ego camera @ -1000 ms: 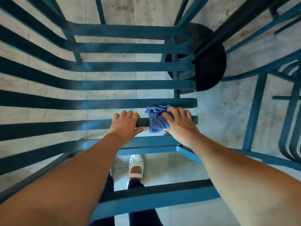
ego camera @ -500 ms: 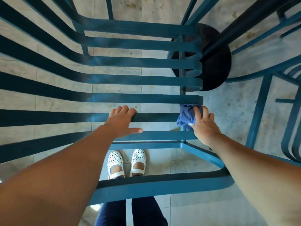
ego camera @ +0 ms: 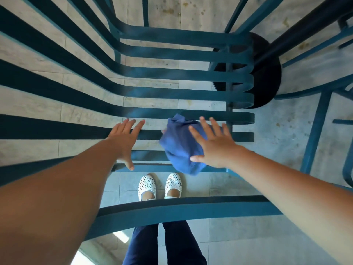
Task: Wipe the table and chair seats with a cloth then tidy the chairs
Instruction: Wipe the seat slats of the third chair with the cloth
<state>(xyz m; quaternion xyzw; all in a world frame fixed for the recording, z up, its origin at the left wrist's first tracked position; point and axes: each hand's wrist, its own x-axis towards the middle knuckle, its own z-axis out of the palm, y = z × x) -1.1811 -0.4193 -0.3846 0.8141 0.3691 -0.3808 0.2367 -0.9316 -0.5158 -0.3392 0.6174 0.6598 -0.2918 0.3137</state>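
Head view looks down through the blue slats of a chair seat (ego camera: 183, 96) to a tiled floor (ego camera: 277, 131). Right hand (ego camera: 215, 148) lies flat with fingers spread on a crumpled blue cloth (ego camera: 179, 146), pressing it on the slats near the front edge of the seat. Left hand (ego camera: 124, 142) is open too, fingers stretched over a slat, holding nothing. White shoes (ego camera: 159, 186) stand below the seat.

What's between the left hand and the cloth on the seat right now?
Head view: only bare seat slats and floor gaps separate the left hand from the blue cloth under the right hand.
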